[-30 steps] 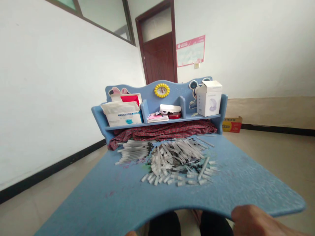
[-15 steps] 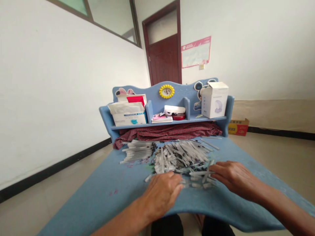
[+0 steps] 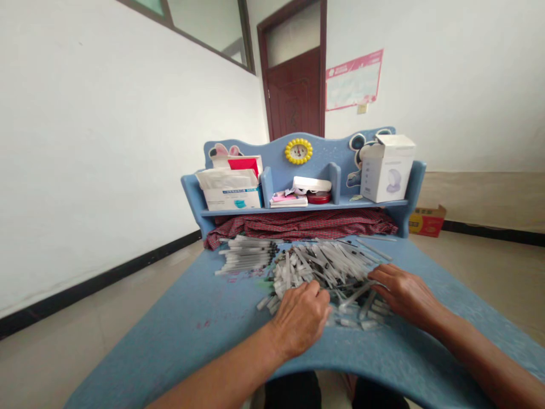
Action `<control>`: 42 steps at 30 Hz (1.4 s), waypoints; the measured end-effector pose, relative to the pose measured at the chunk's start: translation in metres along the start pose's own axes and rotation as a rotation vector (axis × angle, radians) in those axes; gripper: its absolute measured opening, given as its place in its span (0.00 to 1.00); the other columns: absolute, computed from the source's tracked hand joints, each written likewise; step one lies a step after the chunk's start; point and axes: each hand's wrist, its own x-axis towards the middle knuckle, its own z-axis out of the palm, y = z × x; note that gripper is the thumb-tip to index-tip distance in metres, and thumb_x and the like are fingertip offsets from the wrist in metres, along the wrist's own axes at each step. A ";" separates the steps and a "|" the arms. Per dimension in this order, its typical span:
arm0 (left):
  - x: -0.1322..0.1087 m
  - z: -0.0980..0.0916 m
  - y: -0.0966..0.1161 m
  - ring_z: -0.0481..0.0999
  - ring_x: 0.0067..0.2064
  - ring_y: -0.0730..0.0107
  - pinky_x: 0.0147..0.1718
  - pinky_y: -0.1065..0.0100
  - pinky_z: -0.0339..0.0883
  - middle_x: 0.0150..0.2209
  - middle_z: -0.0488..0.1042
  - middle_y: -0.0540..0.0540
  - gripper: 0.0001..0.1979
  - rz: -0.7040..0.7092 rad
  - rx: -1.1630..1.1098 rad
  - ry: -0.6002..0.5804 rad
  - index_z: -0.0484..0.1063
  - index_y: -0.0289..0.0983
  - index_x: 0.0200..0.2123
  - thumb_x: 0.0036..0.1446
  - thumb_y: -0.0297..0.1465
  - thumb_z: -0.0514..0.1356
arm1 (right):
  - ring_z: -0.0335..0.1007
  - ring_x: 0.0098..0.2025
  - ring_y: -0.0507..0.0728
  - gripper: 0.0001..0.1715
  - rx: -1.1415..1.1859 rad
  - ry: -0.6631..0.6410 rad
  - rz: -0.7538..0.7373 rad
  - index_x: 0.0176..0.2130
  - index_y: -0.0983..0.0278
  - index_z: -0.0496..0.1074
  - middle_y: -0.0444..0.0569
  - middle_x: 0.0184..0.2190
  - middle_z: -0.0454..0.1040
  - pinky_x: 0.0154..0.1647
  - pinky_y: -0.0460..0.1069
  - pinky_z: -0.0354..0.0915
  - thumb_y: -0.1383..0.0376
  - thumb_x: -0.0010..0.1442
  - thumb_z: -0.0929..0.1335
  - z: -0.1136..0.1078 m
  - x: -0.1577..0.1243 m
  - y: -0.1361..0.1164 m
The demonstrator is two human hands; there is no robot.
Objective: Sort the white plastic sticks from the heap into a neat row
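A loose heap of translucent white pen tubes (image 3: 343,260), some with black ends, spreads over the middle of the blue table. My left hand (image 3: 303,317) is at the heap's near left edge, fingers curled together; whatever they hold is hidden behind the knuckles. At the heap's right side, my right hand (image 3: 404,291) pinches the far end of a slanting pen tube (image 3: 355,295). Short translucent pen caps (image 3: 349,322) lie scattered between and below my hands. Farther left, more pen tubes (image 3: 244,255) lie in a row, black ends to the right.
Behind the pens a red checked cloth (image 3: 298,223) lies bunched along the table's back. A blue shelf (image 3: 272,213) above it carries a mask box (image 3: 232,196), a white carton (image 3: 387,170) and a red round tin (image 3: 318,197). The table's front edge (image 3: 340,369) curves inward.
The view has shifted, so the scene sits farther right and slightly higher. The tube at my right hand lay nearly level and now slants. My left hand's fingers have drawn in more.
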 end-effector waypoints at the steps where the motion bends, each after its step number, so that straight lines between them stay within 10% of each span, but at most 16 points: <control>1: -0.003 -0.001 -0.004 0.72 0.38 0.61 0.34 0.63 0.70 0.36 0.69 0.44 0.07 -0.005 0.000 0.006 0.67 0.36 0.36 0.61 0.32 0.51 | 0.70 0.34 0.54 0.11 0.000 0.002 0.001 0.35 0.60 0.72 0.48 0.32 0.73 0.32 0.46 0.64 0.66 0.61 0.60 0.002 -0.002 0.001; 14: -0.034 -0.004 -0.141 0.75 0.37 0.57 0.33 0.63 0.66 0.36 0.72 0.38 0.10 -0.448 0.188 -0.107 0.72 0.32 0.35 0.57 0.25 0.51 | 0.75 0.33 0.56 0.18 -0.044 0.153 0.017 0.36 0.59 0.74 0.48 0.34 0.76 0.32 0.49 0.70 0.57 0.63 0.58 0.023 -0.019 0.012; 23: -0.026 0.009 -0.159 0.74 0.39 0.57 0.35 0.63 0.67 0.37 0.73 0.38 0.11 -0.403 0.195 -0.216 0.73 0.32 0.34 0.54 0.22 0.51 | 0.76 0.29 0.56 0.21 -0.101 0.266 -0.022 0.34 0.61 0.74 0.47 0.32 0.77 0.28 0.48 0.71 0.55 0.63 0.57 0.023 -0.021 0.015; 33: -0.028 -0.020 -0.120 0.71 0.41 0.58 0.38 0.62 0.66 0.38 0.71 0.39 0.06 -0.277 0.152 -0.133 0.69 0.33 0.33 0.52 0.25 0.53 | 0.76 0.33 0.58 0.19 0.010 0.261 0.022 0.36 0.63 0.74 0.50 0.34 0.77 0.34 0.51 0.70 0.56 0.62 0.59 0.019 -0.017 0.006; 39: -0.015 -0.032 -0.052 0.70 0.34 0.69 0.32 0.71 0.64 0.35 0.69 0.47 0.03 0.020 -0.072 0.066 0.64 0.36 0.34 0.55 0.28 0.53 | 0.74 0.33 0.55 0.20 0.385 -0.068 0.159 0.43 0.61 0.70 0.48 0.33 0.77 0.33 0.46 0.67 0.52 0.62 0.60 -0.015 0.015 -0.052; 42: -0.007 -0.027 -0.031 0.69 0.33 0.69 0.29 0.71 0.64 0.35 0.68 0.47 0.03 0.123 -0.098 0.177 0.63 0.36 0.34 0.57 0.28 0.51 | 0.69 0.25 0.53 0.23 0.519 -0.179 0.162 0.31 0.63 0.69 0.45 0.22 0.72 0.26 0.45 0.62 0.51 0.64 0.56 -0.023 0.033 -0.074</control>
